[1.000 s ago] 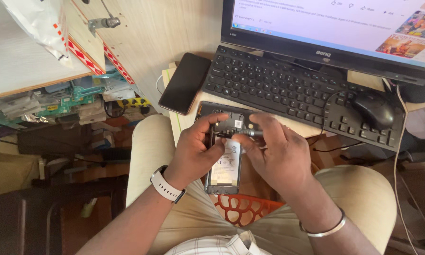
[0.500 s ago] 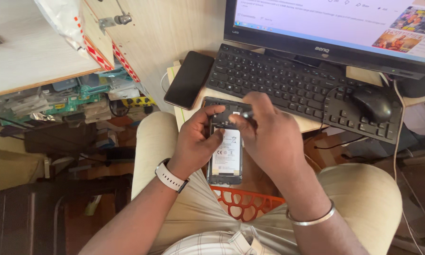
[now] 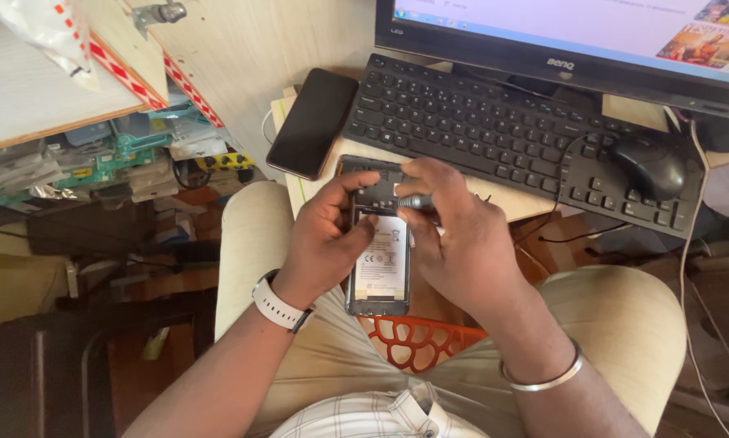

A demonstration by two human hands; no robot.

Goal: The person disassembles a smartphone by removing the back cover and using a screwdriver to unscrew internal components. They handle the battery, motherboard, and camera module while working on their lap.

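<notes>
Cradling an opened phone [image 3: 378, 264], left hand [image 3: 325, 243]; right hand [image 3: 462, 243] grips a screwdriver [image 3: 415, 202].

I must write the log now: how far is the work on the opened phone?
Done: the opened phone has its back cover off, battery exposed. In hand: left hand steadies it, right hand holds a thin metal tool at its upper part. Left: the battery sits in place; the phone is still open.
</notes>
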